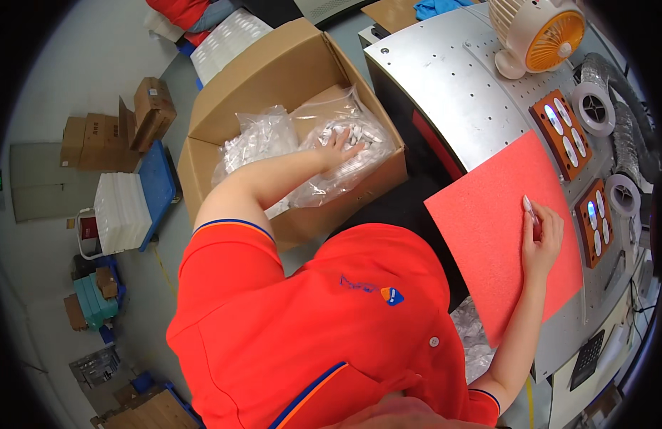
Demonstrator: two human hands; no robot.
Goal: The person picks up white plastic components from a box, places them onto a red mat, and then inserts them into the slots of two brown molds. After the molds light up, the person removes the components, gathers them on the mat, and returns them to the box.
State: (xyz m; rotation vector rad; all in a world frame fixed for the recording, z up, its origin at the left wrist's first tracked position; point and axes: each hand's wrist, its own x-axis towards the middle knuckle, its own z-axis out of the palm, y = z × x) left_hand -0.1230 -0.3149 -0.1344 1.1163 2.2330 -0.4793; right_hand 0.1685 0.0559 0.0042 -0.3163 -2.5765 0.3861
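My left hand [336, 151] reaches into a large open cardboard box [252, 93] on the left. Its fingers are spread over small white plastic pieces [358, 132] in a clear plastic bag [324, 187]. I cannot make out anything held in them. Over on the right, my right hand [544, 232] rests on a flat red sheet [488, 207]. The fingers are curled around a slim pale piece [528, 204] with a narrow end pointing away from me. Part of that piece is hidden by the fingers.
Beyond the red sheet, two orange fixtures [561, 136] with white ovals sit on the perforated metal table [445, 79]. A white fan [534, 36] stands at the far edge, beside ducts with round openings [594, 109]. Stacked white trays [122, 212] and cartons [98, 143] are on the left.
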